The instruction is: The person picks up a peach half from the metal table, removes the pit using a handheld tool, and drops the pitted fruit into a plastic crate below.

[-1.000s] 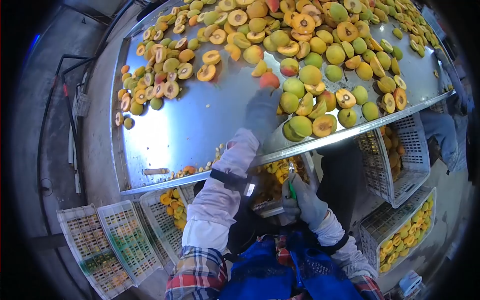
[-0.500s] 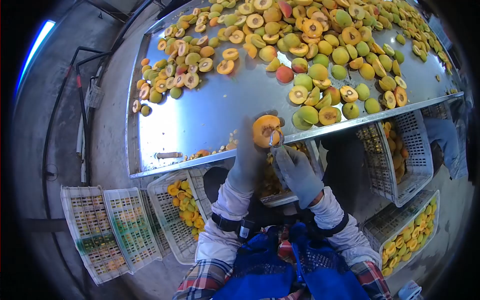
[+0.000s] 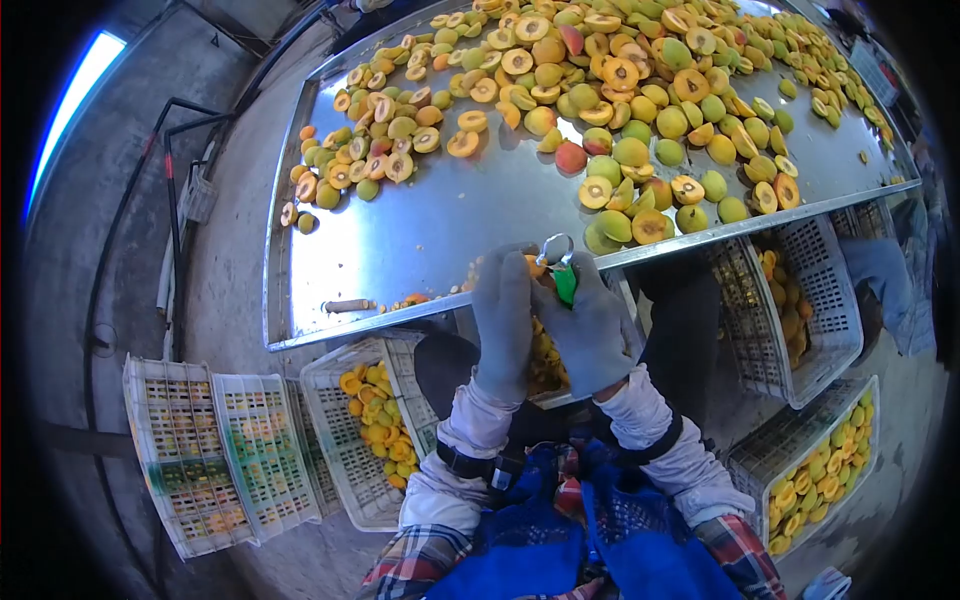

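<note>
My left hand (image 3: 503,312), in a grey glove, is closed around a peach half (image 3: 536,266); only a sliver of its orange flesh shows between the hands. In my right hand (image 3: 592,325), also gloved, is a pitting tool with a green handle (image 3: 565,286) and a curved metal loop (image 3: 556,248). The loop points up beside the peach half, and whether they touch cannot be made out. Both hands are close together over the near rim of the metal table (image 3: 440,225). Many halved peaches (image 3: 620,73) are heaped farther back on it.
A crate of peach halves (image 3: 380,420) stands below on the left, beside stacked crates (image 3: 190,460). Two more crates are on the right, one under the table edge (image 3: 830,320), one lower (image 3: 815,480). A short brown stick (image 3: 348,305) and pit scraps lie near the rim.
The peach half, cut face showing before, is now mostly covered by my hands. My right hand has turned, so the tool's green handle shows and its loop points upward. The view has shifted slightly.
</note>
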Demonstrator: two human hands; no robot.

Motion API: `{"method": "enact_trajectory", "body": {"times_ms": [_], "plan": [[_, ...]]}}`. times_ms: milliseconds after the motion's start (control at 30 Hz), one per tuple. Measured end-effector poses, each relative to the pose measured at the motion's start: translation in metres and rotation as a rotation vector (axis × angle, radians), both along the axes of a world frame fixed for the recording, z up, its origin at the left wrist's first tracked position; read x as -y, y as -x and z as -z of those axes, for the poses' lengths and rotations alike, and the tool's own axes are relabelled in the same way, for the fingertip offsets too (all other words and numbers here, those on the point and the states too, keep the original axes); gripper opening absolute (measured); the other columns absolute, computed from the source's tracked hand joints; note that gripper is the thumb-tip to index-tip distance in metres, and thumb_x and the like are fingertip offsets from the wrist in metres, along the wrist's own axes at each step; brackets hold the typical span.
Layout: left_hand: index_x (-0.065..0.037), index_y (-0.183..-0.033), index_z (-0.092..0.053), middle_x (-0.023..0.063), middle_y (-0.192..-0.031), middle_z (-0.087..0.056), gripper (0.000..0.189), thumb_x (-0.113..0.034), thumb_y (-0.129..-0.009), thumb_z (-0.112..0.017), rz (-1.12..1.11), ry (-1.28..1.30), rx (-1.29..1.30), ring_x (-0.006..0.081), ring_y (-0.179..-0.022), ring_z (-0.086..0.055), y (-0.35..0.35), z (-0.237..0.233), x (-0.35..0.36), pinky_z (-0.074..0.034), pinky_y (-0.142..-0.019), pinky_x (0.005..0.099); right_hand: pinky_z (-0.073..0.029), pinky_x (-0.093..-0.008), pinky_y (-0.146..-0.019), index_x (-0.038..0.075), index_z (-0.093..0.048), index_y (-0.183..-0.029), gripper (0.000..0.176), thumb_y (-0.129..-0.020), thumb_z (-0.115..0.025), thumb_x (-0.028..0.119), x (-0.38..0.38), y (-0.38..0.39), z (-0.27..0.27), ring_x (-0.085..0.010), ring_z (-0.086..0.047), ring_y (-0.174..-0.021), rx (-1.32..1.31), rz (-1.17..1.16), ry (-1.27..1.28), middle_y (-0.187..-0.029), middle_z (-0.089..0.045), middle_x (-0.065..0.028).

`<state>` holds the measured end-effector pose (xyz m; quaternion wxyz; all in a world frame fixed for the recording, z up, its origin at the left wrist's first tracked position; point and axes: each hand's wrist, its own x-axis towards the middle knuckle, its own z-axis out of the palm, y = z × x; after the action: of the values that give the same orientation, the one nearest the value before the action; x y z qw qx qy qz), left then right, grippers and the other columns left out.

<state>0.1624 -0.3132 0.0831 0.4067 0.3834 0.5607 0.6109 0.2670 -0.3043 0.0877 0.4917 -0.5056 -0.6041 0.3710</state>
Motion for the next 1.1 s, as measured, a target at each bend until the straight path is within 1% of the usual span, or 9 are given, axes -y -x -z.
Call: {"method": "enact_trajectory", "body": {"times_ms": [133,233,333,433,533,600,800,933,1100], "plan": [[0.002,-0.106,-0.061,0.0089,-0.096,-0.059,0.025,-0.017,-0.100,-0.046,-0.070,-0.132,-0.197,0.0197,-0.083,-0.056,0.006,0.025,-0.010,-0.046,-0.074,0.0329,-0.054,-0.0459,-0.064,0.009,-0.059,-0.106,0.025,-0.087,-0.068,0.022,-0.007,0.011,0.020,-0.0396,-0.067,-0.078,-0.031,-0.050,-0.140,-0.083,-0.068,-0.0178],[0.001,-0.106,-0.060,0.0107,-0.095,-0.058,0.025,-0.017,-0.100,-0.044,-0.071,-0.123,-0.250,0.0217,-0.085,-0.057,0.011,0.038,-0.013,-0.046,-0.074,0.0352,-0.053,-0.0433,-0.063,0.007,-0.061,-0.103,0.023,-0.089,-0.067,0.024,-0.009,0.007,0.016,-0.0396,-0.067,-0.077,-0.059,-0.107,0.034,-0.082,-0.066,-0.0197],[0.000,-0.111,-0.059,0.0095,-0.101,-0.062,0.043,-0.038,-0.104,-0.040,-0.082,-0.133,-0.350,0.0163,-0.086,-0.059,0.010,0.036,-0.017,-0.050,-0.077,0.0298,-0.052,-0.0415,-0.064,0.004,-0.063,-0.100,0.026,-0.092,-0.064,0.029,0.001,-0.010,0.014,-0.0400,-0.066,-0.076,-0.214,-0.294,0.332,-0.081,-0.065,-0.0220],[0.000,-0.113,-0.057,0.0105,-0.100,-0.063,0.050,-0.045,-0.104,-0.038,-0.035,-0.067,-0.203,0.0167,-0.084,-0.060,0.006,0.019,-0.018,-0.052,-0.076,0.0300,-0.050,-0.0414,-0.065,0.002,-0.064,-0.097,0.032,-0.096,-0.059,0.034,0.008,-0.020,0.015,-0.0408,-0.065,-0.076,-0.138,-0.394,0.279,-0.080,-0.064,-0.0236],[0.000,-0.112,-0.057,0.0111,-0.098,-0.063,0.052,-0.047,-0.104,-0.037,-0.050,-0.077,-0.389,0.0174,-0.081,-0.060,0.007,0.028,-0.019,-0.052,-0.073,0.0306,-0.047,-0.0317,-0.066,0.000,-0.063,-0.098,0.031,-0.101,-0.051,0.029,0.007,-0.016,0.022,-0.0139,-0.054,-0.070,-0.139,-0.398,0.240,-0.075,-0.063,-0.0101],[0.000,-0.111,-0.057,0.0112,-0.096,-0.063,0.052,-0.047,-0.104,-0.036,-0.054,-0.095,-0.472,0.0172,-0.080,-0.060,0.009,0.029,-0.018,-0.052,-0.071,0.0305,-0.047,-0.0326,-0.065,0.000,-0.063,-0.098,0.032,-0.102,-0.051,0.029,0.005,-0.013,0.024,-0.0149,-0.054,-0.069,-0.161,-0.403,0.250,-0.076,-0.063,-0.0104],[0.000,-0.104,-0.058,0.0100,-0.090,-0.063,0.050,-0.045,-0.105,-0.034,-0.030,-0.147,-0.366,0.0162,-0.074,-0.059,0.008,0.018,-0.020,-0.051,-0.066,0.0296,-0.045,-0.0316,-0.063,0.000,-0.063,-0.096,0.035,-0.102,-0.050,0.032,0.002,-0.009,0.020,-0.0145,-0.053,-0.067,-0.165,-0.442,0.323,-0.074,-0.061,-0.0086],[0.000,-0.100,-0.060,0.0079,-0.082,-0.062,0.048,-0.042,-0.105,-0.036,0.094,-0.045,0.064,0.0154,-0.067,-0.059,-0.001,-0.009,-0.019,-0.050,-0.062,0.0282,-0.042,-0.0283,-0.054,0.004,-0.060,-0.090,0.039,-0.102,-0.048,0.038,-0.001,-0.004,0.028,-0.0120,-0.050,-0.058,-0.254,-0.522,0.466,-0.066,-0.055,-0.0031],[0.000,-0.099,-0.062,0.0071,-0.081,-0.063,0.043,-0.039,-0.104,-0.043,0.097,-0.007,0.077,0.0144,-0.067,-0.059,0.002,-0.004,-0.023,-0.049,-0.060,0.0275,-0.036,-0.0290,-0.042,0.008,-0.055,-0.078,0.052,-0.099,-0.045,0.054,-0.009,-0.023,-0.005,-0.0135,-0.044,-0.044,-0.551,-0.689,1.048,-0.057,-0.047,-0.0009]]}}
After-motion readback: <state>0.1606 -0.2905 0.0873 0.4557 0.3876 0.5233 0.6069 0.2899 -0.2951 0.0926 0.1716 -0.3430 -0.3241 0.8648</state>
